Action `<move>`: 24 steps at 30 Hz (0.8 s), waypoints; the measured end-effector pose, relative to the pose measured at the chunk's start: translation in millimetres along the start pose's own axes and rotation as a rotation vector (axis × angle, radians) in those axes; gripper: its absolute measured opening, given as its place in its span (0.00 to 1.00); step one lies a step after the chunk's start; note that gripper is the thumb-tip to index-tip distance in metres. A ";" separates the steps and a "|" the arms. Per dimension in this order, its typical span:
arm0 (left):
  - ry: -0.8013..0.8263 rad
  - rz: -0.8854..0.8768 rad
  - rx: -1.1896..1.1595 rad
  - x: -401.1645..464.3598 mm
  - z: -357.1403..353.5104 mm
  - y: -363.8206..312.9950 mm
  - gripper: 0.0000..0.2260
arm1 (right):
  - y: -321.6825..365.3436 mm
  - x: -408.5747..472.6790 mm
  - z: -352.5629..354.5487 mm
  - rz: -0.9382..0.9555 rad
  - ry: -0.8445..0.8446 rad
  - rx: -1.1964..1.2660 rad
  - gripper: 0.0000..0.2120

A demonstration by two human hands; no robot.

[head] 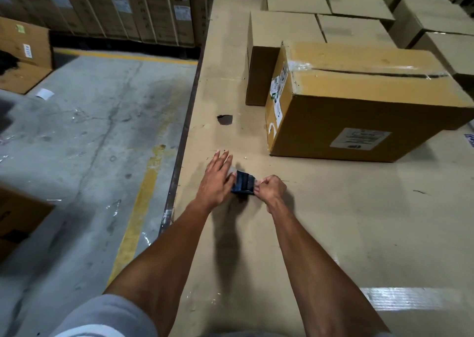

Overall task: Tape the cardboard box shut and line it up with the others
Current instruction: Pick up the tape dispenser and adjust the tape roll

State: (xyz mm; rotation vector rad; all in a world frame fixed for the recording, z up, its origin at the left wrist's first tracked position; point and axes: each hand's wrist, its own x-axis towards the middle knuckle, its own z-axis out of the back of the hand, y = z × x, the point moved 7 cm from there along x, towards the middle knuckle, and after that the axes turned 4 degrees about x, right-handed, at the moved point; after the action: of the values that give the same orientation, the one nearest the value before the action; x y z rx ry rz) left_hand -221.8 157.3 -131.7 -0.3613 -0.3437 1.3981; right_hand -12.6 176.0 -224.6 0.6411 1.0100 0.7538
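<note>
1. Hands meet over a cardboard-covered work surface in a warehouse, both on a dark blue tape dispenser that lies near the surface's left edge.
2. Left hand lies across the dispenser's left end, fingers extended and loosely spread, palm down on it; how firmly it grips cannot be told.
3. Right hand is curled nearly closed at the dispenser's right end, fingertips pinched on what looks like the clear tape's edge.
4. Cardboard box stands farther back and to the right, well apart from the hands, its top flaps folded down with a dark gap running along the centre seam.
5. Clear tape shows crinkled at the seam's left end and down the box's left side.
6. White label sits on the box's near face; its print is too blurred to read.
7. Small stickers run down the left side of the box, also unreadable.
8. Plain sealed boxes stand in rows behind it, the nearest one touching its back left corner.
9. Open box on the concrete floor at far left carries a white tag that appears to read "2014".
10. Yellow line is painted on the floor beside the work surface.
</note>
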 end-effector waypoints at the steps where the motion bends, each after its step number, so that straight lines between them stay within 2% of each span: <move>1: 0.020 0.004 -0.030 0.2 -1.8 0.8 0.28 | 8.0 -10.9 4.1 -0.016 -0.010 0.035 0.12; 5: 0.068 -0.002 0.138 -0.7 0.9 -13.0 0.30 | 28.5 -45.5 17.0 -0.052 0.008 0.146 0.11; 8: 0.072 -0.031 0.257 -4.4 -1.9 -27.5 0.30 | 26.9 -47.2 20.0 -0.030 0.059 0.101 0.09; 12: 0.075 0.005 0.223 -3.6 -9.7 -30.4 0.32 | 27.6 -49.1 21.8 -0.013 0.101 0.105 0.11; 15: 0.051 0.004 0.208 -2.9 -14.0 -28.1 0.29 | 27.5 -53.1 22.2 -0.034 0.134 0.188 0.14; 22: 0.035 0.031 -0.008 -0.3 -6.6 -9.6 0.28 | 24.1 -49.5 20.2 -0.072 0.146 0.244 0.14; 24: 0.039 0.043 0.036 -0.8 -4.9 -10.3 0.29 | 27.4 -51.3 21.3 -0.088 0.152 0.299 0.11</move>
State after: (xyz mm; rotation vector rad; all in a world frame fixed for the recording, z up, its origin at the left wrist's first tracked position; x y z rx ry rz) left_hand -210.6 154.8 -131.5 -0.3680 -0.2799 1.4355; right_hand -17.1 148.3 -169.3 0.7990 1.2969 0.5847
